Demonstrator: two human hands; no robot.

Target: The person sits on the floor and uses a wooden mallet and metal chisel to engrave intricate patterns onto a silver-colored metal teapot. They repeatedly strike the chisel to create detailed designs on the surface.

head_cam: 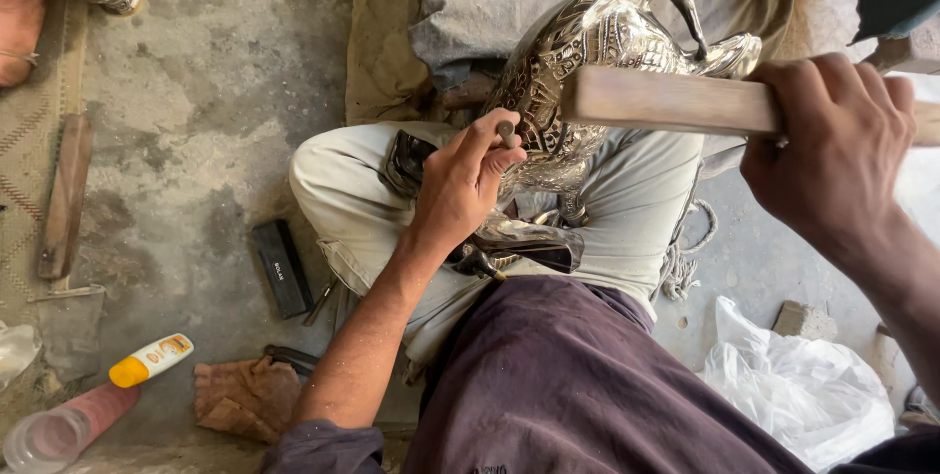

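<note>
Two hands work an engraved silver vessel resting across the person's lap.

The silver vessel (597, 53) lies at upper centre of the frame, its long axis slanting from the lap up toward the upper right, its curved handle at the top. The left hand (468, 180), at centre, is closed around a small punch (505, 128) whose tip meets the vessel's patterned side. The right hand (832, 141), at right, grips a wooden mallet (666, 100) lying almost level just above the punch. At lower left on the floor lie a clear plastic cup (49, 435), contents unclear, a white-and-yellow bottle (149, 359), and a crumpled white plastic bag (798, 386) at lower right.
</note>
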